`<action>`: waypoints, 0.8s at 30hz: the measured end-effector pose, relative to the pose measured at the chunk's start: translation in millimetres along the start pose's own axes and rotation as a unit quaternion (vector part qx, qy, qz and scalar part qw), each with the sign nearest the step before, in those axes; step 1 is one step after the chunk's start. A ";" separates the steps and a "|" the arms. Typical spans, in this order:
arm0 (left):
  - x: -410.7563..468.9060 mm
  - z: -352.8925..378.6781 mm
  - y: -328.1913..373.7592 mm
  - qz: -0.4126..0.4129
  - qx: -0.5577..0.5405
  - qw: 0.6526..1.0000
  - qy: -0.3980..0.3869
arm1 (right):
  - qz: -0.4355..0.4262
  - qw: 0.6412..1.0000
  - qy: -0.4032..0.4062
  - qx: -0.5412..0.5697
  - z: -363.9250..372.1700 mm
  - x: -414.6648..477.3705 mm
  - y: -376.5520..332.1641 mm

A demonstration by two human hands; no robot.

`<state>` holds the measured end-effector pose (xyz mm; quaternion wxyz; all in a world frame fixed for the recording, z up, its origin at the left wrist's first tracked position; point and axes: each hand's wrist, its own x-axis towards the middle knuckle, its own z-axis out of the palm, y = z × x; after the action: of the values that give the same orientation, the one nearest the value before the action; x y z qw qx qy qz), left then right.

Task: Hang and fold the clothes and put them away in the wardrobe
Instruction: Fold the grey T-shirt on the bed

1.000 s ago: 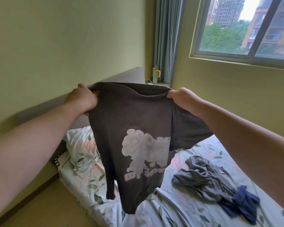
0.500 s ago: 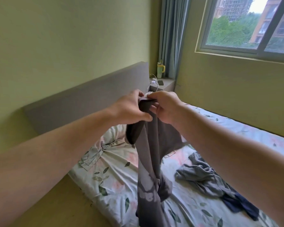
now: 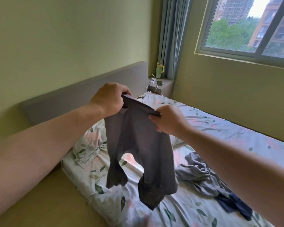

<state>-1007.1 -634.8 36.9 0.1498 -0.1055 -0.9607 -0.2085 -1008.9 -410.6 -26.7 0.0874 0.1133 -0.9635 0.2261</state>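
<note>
**A:** Where is the shirt?

**B:** It is up in the air over the bed [image 3: 236,133]. The left hand [image 3: 110,99] holds one end of the top edge, and its fingers [image 3: 125,90] are curled tight on the cloth.

**A:** And the rest of it?

**B:** The dark shirt [image 3: 138,145] hangs down from that edge, so its long way goes up and down. I cannot tell if the bottom touches the sheet.

**A:** What about the other hand?

**B:** The right hand [image 3: 169,122] pinches the other end of the edge. It is a bit lower and closer to the person, so the edge slopes down to the right.

**A:** What matters next?

**B:** I think the shirt must lie flat to be folded. The bed is right under the fingers, so both hands could go down together. The pile of grey clothes [image 3: 198,176] is near on the right, so it is best to keep off it.
</note>
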 end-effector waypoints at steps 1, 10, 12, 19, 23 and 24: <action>-0.2 0.3 -2.2 -0.015 -0.013 1.000 -0.007 | -0.003 1.000 -0.012 -0.027 0.8 -0.5 1.4; 13.1 -5.9 -38.2 -0.174 -0.215 0.959 0.061 | 0.021 0.954 -0.258 0.151 16.5 -22.4 9.9; 12.0 -7.4 -42.2 -0.249 -0.346 0.904 0.030 | 0.015 0.950 -0.276 0.144 21.1 -24.4 6.2; 4.5 -18.1 -79.0 -0.275 -0.440 0.834 -0.187 | 0.089 0.814 -0.495 0.290 20.2 -37.7 4.0; -5.6 -40.6 -116.5 -0.228 -0.333 0.808 -0.429 | 0.068 0.694 -0.689 0.198 16.4 -41.0 17.1; -7.8 -42.4 -124.1 -0.215 -0.295 0.789 -0.494 | 0.069 0.668 -0.721 0.169 15.5 -39.1 20.8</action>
<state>-1022.4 -764.7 25.3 -0.4322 -0.0235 -0.7936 -0.4277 -978.6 -392.6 -57.6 -0.6712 0.1874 -0.6765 0.2384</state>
